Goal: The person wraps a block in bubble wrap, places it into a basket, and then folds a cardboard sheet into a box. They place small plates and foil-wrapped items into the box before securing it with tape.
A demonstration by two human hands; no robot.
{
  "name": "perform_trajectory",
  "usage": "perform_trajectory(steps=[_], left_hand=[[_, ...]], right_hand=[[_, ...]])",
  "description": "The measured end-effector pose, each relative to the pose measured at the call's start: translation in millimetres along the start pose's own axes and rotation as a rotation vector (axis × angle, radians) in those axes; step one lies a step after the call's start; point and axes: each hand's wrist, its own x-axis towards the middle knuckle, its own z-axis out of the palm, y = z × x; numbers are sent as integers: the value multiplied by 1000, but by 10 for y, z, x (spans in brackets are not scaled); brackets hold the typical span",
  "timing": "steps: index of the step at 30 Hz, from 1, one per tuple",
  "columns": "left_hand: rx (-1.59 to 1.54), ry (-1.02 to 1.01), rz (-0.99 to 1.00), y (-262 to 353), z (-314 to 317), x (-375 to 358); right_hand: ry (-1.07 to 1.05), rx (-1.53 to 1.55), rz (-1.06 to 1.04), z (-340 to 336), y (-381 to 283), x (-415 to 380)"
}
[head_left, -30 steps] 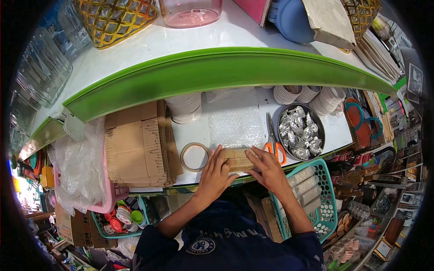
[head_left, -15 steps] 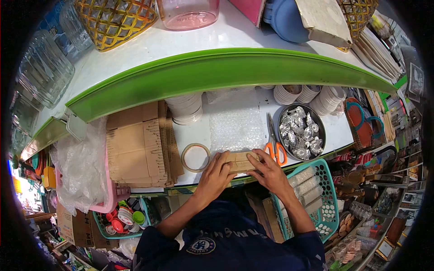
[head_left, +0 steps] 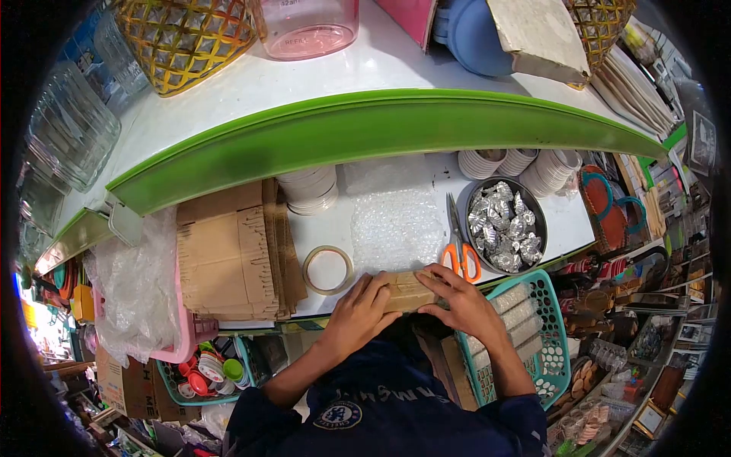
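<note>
A small brown cardboard packet [head_left: 406, 292] is held between both hands at the front edge of the white work surface. My left hand [head_left: 359, 314] is closed around its left end, fingers on top. My right hand [head_left: 466, 306] grips the right end, with the fingers over the top and the thumb at the near side. Beyond the packet lies a sheet of bubble wrap [head_left: 396, 221]. To the left is a roll of tape [head_left: 307, 268], and orange-handled scissors [head_left: 472, 266] lie by the right hand. The packet's underside is hidden.
Stacked cardboard pieces [head_left: 222, 259] stand left, beside a pink basket [head_left: 183, 324] of plastic wrap. A dark round pan [head_left: 542, 228] holds several foil-like pieces at right. A teal basket [head_left: 561, 335] with wrapped rolls sits lower right. A green-edged shelf [head_left: 365, 129] overhangs the back.
Both hands have drawn the packet slightly nearer my body, away from the bubble wrap. My right thumb now sits lower, at the packet's near side. The view has shifted a little.
</note>
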Motion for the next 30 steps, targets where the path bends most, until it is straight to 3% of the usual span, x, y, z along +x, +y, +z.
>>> perform_trajectory(steps=[13,22,30], left_hand=[[-68,-44,-86,-54,-134,155],[63,-25,-48,-93,-138,247],[61,-55,-89,-125,-143,314]], right_hand=[[-46,-50,-50,-150,5,208],[-74,-46,-34,-168,97,278],[-255,36,29,-259,186,455]])
